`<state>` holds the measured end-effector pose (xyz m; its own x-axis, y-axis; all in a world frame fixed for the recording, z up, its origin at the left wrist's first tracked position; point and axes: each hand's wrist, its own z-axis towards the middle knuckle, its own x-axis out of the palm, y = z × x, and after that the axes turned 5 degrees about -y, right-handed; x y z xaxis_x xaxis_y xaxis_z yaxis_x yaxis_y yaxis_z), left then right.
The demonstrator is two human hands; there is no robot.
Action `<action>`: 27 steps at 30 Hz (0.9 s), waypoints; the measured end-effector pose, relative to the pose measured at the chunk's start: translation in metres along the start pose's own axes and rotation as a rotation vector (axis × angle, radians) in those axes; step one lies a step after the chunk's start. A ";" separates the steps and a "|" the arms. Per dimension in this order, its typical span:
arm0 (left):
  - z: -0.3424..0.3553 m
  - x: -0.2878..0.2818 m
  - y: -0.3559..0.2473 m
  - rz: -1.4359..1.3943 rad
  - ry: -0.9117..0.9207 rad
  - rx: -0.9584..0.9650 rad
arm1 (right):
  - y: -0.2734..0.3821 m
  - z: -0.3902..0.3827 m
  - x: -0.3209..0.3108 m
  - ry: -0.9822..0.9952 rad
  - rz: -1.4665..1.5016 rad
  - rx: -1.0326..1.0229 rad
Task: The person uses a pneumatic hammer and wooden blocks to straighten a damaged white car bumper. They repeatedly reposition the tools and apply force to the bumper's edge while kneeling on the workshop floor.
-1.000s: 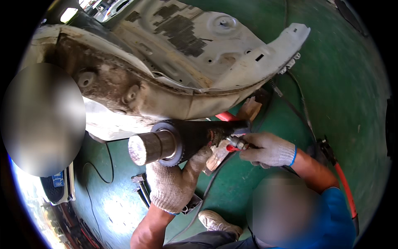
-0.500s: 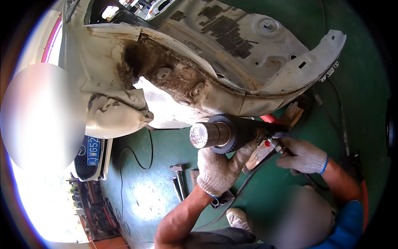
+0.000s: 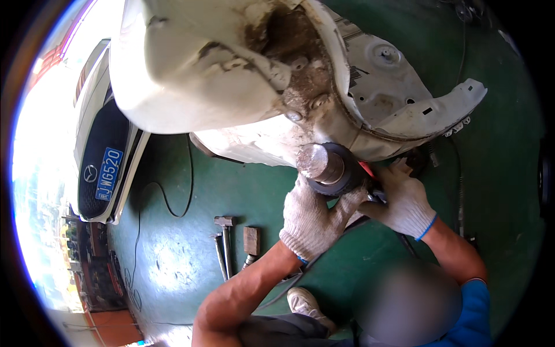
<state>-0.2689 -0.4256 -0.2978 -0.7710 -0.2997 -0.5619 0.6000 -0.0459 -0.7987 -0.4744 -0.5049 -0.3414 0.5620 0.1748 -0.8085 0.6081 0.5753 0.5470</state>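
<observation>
My left hand [image 3: 309, 220], in a white knit glove, is wrapped round a black hydraulic cylinder [image 3: 348, 168] with a worn steel plunger end [image 3: 315, 162] tilted up toward me. My right hand [image 3: 402, 196], gloved too, closes round the cylinder's lower rear part; its fingers partly hide that end. A red piece [image 3: 366, 168] shows between the cylinder and the right glove. Just beyond, the cylinder's top lies close to the lower edge of a cut white car body section [image 3: 381, 144] with a rusty inner wheel arch; whether they touch I cannot tell.
Two hammers [image 3: 225, 246] and a wooden block [image 3: 251, 240] lie on the green floor at left. A parked white car [image 3: 110, 156] stands at far left. Thin cables [image 3: 188, 202] and a hose [image 3: 460, 196] run over the floor. A shoe [image 3: 306, 306] is below my hands.
My right hand has moved from the hose fitting with a red spot up to the cylinder's rear part. The cylinder is tilted more upright. The view has shifted, showing more of the white body section.
</observation>
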 end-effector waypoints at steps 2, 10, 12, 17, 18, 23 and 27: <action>-0.001 -0.006 0.002 0.001 -0.031 -0.050 | 0.010 0.014 0.020 -0.065 0.016 -0.096; 0.002 -0.008 -0.014 -0.008 -0.011 -0.164 | -0.031 0.011 0.076 -0.154 -0.085 -0.386; 0.000 -0.010 -0.013 -0.038 0.004 -0.245 | -0.032 0.009 0.078 -0.171 -0.035 -0.375; -0.003 -0.049 0.019 -0.071 0.108 0.062 | -0.011 0.014 0.076 -0.131 0.531 0.120; -0.005 -0.072 0.030 -0.103 0.244 0.021 | -0.011 0.016 0.071 -0.079 0.402 0.135; -0.075 -0.171 0.156 0.036 -0.043 -0.473 | 0.010 0.021 0.057 -0.044 0.342 0.141; -0.178 -0.205 0.243 0.391 -0.107 -0.854 | 0.006 0.017 0.062 -0.053 0.405 0.176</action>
<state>-0.0033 -0.2054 -0.4150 -0.4992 -0.2344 -0.8342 0.4193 0.7771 -0.4693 -0.4266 -0.5041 -0.3846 0.8000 0.3142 -0.5112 0.4160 0.3233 0.8499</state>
